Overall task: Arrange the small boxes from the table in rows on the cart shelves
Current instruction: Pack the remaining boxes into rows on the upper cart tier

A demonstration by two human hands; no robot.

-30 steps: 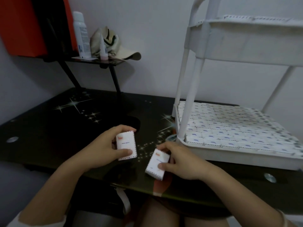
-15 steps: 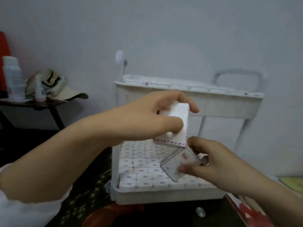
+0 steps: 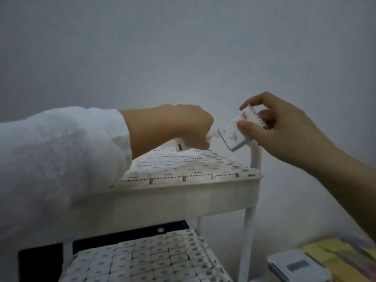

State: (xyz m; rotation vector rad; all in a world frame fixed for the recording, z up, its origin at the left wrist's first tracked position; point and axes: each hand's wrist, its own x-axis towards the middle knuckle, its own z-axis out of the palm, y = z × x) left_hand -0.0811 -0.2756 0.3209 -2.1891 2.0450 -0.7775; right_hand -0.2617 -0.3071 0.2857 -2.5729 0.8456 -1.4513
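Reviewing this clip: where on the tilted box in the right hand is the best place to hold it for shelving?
Hold the box by its upper end, pinching the two broad faces from above, as the right hand does. It hangs tilted, lower corner free, so that end could likely drop among the packed rows on the top shelf.

The left arm reaches in from the left edge, forearm roughly level, with a loose white sleeve [image 3: 61, 163] that ends short of the wrist. The left hand [image 3: 183, 125] is turned palm down, fingers curled under, gripping a small box [image 3: 180, 146]; only one end of it shows below the palm. The right arm comes up bare from the lower right. The right hand [image 3: 284, 131] sits slightly higher and pinches a tilted box [image 3: 232, 135] between the thumb [image 3: 244, 127] and the fingertips [image 3: 245, 105] above it. The hands are near each other, not touching.
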